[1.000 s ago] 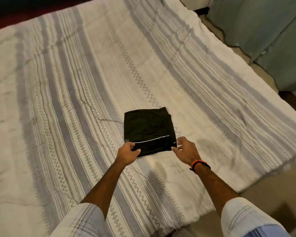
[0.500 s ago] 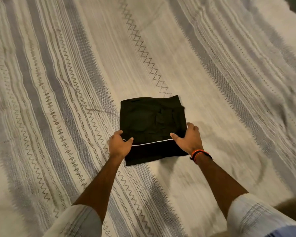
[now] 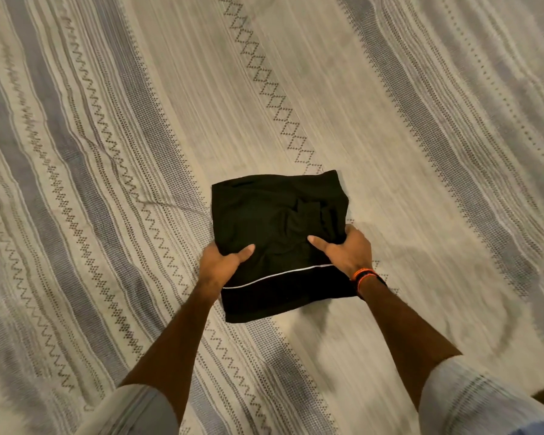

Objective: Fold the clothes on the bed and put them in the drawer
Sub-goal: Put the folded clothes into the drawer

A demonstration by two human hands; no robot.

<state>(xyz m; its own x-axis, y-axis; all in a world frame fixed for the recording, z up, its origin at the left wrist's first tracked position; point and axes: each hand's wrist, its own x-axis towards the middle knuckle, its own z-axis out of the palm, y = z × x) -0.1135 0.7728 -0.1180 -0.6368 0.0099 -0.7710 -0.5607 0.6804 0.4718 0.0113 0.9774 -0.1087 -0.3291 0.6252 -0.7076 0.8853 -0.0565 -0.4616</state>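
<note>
Head view: folded black garment point(image 3: 274, 233) flat on striped bedspread point(image 3: 107, 152), near bed centre. Left hand point(image 3: 222, 263) and right hand point(image 3: 347, 249) clamped on opposite side edges, thumbs on top. Lift level, layers pinched together, fold kept intact; drawer unseen.

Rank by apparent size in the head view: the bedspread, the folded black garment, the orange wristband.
1. bedspread, fills nearly the whole view.
2. folded black garment, gripped at its sides by the left hand and right hand.
3. orange wristband, by far the smallest.
</note>
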